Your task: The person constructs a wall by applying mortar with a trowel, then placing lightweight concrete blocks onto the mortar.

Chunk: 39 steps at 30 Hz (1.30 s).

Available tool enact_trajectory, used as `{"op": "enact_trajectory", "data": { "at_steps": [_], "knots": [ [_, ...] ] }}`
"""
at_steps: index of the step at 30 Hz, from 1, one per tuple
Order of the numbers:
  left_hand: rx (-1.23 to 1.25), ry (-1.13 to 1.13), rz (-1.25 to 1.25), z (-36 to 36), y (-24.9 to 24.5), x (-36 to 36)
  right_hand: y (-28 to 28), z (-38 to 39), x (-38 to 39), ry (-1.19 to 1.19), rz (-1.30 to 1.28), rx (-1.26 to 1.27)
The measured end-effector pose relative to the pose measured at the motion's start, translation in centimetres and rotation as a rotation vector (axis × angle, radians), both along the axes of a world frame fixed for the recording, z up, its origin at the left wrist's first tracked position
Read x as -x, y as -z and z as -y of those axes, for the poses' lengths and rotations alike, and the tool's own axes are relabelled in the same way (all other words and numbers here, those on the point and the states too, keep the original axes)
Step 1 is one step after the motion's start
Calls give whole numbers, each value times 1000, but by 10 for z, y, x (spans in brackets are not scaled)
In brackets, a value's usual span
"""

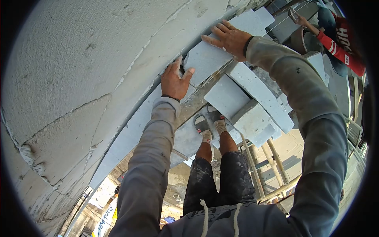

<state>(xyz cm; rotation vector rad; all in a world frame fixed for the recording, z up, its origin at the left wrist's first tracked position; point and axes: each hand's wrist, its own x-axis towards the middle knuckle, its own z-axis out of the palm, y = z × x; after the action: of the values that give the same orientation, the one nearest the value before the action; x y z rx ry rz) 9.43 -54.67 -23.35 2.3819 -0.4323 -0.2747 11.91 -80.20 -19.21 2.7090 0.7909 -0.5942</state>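
My right hand (230, 40) lies with its fingers spread on a pale block (207, 63) beside the wall. Lower and to the left, my left hand (176, 81) has its fingers apart and rests at the edge of the blocks, near a dark gap (182, 67) by a chipped block corner. Neither hand holds anything. The large grey plastered wall (79, 59), with cracks and rough joints, fills the left side.
Loose pale blocks (254, 120) are piled near my sandalled feet (207, 125). Bamboo poles (272, 162) stand below them. A co-worker in a red sleeve (335, 51) is at the upper right, near a bucket (301, 40) and a thin string.
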Motion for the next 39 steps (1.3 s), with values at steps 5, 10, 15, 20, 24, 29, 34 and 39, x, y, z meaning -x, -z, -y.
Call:
{"op": "enact_trajectory", "data": {
  "at_steps": [5, 10, 15, 20, 24, 29, 34, 39],
  "knots": [
    [-16, 30, 69, -1, 3, 0, 4, 1, -1, -10, -17, 14],
    [-4, 9, 19, 0, 4, 0, 10, 3, 1, -3, 40, -19],
    [21, 10, 45, -1, 8, 2, 18, 4, 3, -26, 87, -15],
    [-11, 50, 150, -3, 12, 5, 18, 4, 6, -21, 91, -17],
    [-10, 62, 174, -3, 12, 5, 21, 2, 8, -5, 119, 1],
    [-91, 73, 184, -1, 9, 9, 18, 0, 11, 6, 146, -2],
    [-54, 93, 181, -1, 12, 6, -4, -5, 13, 103, 17, 13],
    [-20, 100, 165, -4, 17, 7, -13, 70, 43, 662, 499, -610]
  ]
}}
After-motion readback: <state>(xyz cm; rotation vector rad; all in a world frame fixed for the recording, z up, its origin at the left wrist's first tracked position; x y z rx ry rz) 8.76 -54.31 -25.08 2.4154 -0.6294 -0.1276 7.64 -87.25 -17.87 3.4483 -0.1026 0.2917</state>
